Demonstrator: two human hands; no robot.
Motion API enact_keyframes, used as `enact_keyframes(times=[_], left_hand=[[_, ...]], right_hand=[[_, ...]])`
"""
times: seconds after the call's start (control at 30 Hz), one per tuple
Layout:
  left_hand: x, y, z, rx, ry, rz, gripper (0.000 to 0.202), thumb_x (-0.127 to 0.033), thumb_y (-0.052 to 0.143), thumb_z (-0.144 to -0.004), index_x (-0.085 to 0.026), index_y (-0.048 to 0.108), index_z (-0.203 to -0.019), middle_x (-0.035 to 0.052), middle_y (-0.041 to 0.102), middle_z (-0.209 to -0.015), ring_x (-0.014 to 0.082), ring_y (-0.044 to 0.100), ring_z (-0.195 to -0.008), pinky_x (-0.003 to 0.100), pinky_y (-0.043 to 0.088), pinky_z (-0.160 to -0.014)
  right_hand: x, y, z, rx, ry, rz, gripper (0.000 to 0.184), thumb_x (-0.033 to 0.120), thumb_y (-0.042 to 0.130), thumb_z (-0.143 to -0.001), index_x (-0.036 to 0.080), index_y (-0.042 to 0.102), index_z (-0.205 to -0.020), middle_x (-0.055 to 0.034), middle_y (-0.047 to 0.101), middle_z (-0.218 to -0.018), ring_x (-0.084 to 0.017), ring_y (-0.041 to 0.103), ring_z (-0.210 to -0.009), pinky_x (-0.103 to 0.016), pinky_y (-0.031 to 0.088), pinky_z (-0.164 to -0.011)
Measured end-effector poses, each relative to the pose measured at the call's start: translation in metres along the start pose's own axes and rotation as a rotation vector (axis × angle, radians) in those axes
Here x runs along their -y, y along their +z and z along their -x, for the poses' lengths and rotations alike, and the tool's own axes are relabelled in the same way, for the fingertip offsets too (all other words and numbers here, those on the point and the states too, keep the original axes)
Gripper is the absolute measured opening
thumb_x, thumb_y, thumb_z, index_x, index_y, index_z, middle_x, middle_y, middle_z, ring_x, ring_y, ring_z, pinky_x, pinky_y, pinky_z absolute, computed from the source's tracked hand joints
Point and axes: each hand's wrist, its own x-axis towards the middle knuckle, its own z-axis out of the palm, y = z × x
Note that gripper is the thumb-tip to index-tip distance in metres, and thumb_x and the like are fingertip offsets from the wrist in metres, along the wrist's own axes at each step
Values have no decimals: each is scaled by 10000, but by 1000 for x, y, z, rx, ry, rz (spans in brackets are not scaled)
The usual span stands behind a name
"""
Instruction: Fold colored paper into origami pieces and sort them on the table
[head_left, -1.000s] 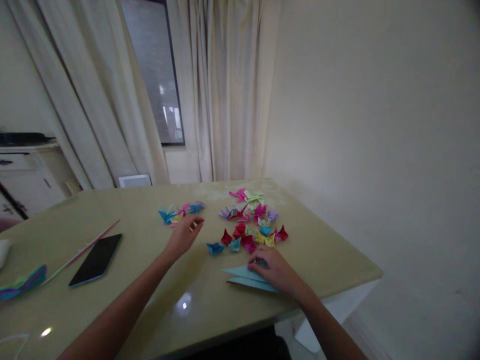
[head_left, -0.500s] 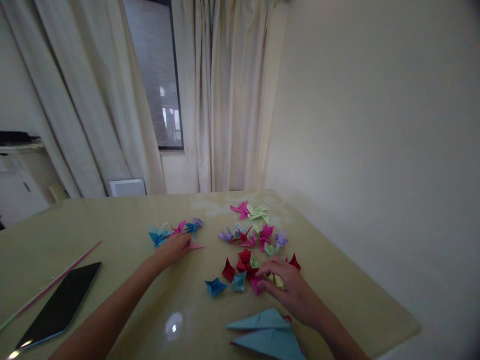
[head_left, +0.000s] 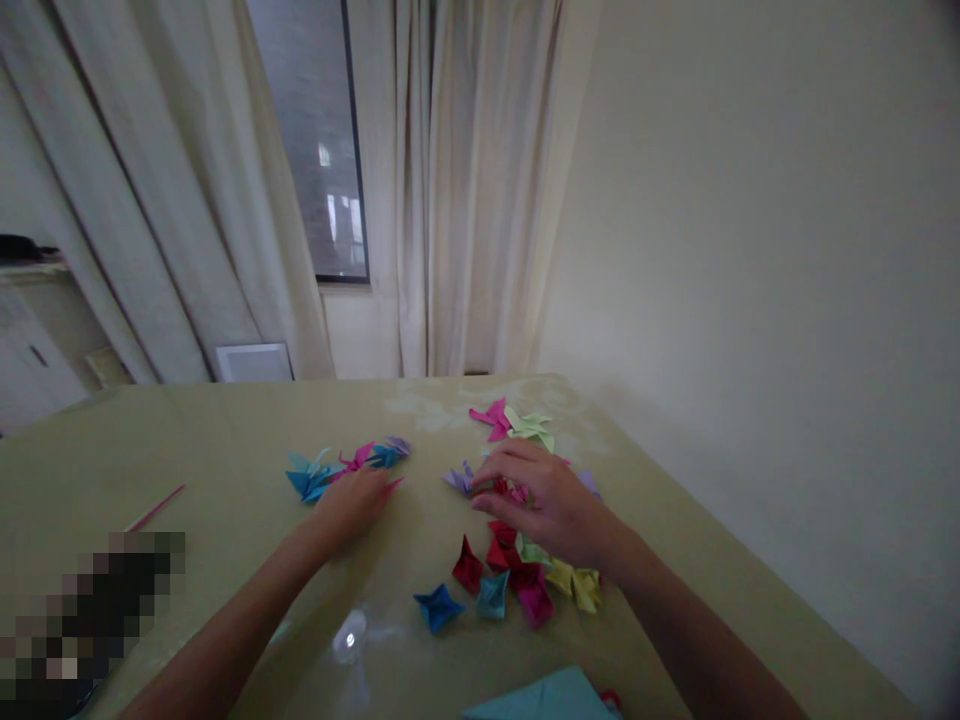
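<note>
My left hand [head_left: 354, 512] rests low over the table at the left cluster of folded paper cranes. A pink paper tip [head_left: 394, 487] pokes out past its fingers, which are mostly hidden. Just beyond lie a blue paper crane [head_left: 307, 484] and a magenta paper crane [head_left: 355, 460]. My right hand [head_left: 536, 495] hovers over the middle group of cranes, fingers curved and thumb apart. A purple paper crane [head_left: 457, 479] lies by its fingertips; red and pink paper shows through the gap. Nearer me are four-pointed folded pieces, including a blue one [head_left: 439, 607] and a dark red one [head_left: 468, 566].
A light blue folded paper [head_left: 555, 698] lies at the near edge. Pale green [head_left: 531, 426] and magenta origami [head_left: 491, 418] sit farther back. A thin pink stick [head_left: 156, 507] and a pixelated dark patch are at left. The wall [head_left: 750, 350] borders the table's right side.
My right hand has moved away from me, from the four-pointed pieces to the crane group behind them. My left hand stays near the left cluster. The view has shifted slightly.
</note>
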Motion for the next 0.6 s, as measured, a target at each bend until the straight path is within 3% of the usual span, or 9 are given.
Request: enact_keyframes(times=[0.13,0.27,0.37,0.43,0.53,0.6], left_hand=[[-9,-39,11,-99,64,473,210,-340,525,-961,-181,638,-882,62,719,-835,221,680,-778,300,491,-682],[-51,-86,29,-168,200,1127,326,-471,588,-966,-204,593,-1153,63,736,-1049,164,673,-771,256,517,-624],[-82,-106,38,-261,203,1340,460,-414,703,-915,-244,528,-1304,46,716,-1089,154,695,-804,262,562,-671],[-94,-109,40,-268,198,1435,423,-379,745,-897,-253,557,-1255,17,710,-1042,156,710,-859,268,584,-738],[-97,-104,41,-132,249,1495,279,-394,755,-906,-211,632,-1075,17,729,-956,165,721,-911,285,594,-817],[-96,-99,41,-34,287,1418,264,-423,748,-915,-179,669,-978,33,745,-865,162,722,-842,270,589,-768]], right_hand=[[-1,5,-14,-11,27,-35,235,426,696,-1008,212,747,-1088,-51,736,-1029,-206,683,-980,-325,506,-889],[2,20,-18,-26,94,-104,476,522,744,-949,239,672,-1325,-79,724,-1243,-241,678,-1132,-353,509,-977],[8,25,-17,-32,120,-126,706,537,817,-879,271,555,-1478,-85,668,-1396,-264,638,-1238,-374,484,-1040],[10,23,-16,-10,161,-102,568,459,800,-912,264,608,-1410,-66,719,-1292,-245,678,-1126,-345,498,-965],[6,14,-12,94,227,-49,149,284,640,-1010,201,718,-1107,-33,752,-962,-180,672,-828,-278,468,-755],[0,6,-8,213,235,-45,176,252,558,-1043,186,711,-984,-16,716,-844,-154,626,-726,-258,421,-674]])
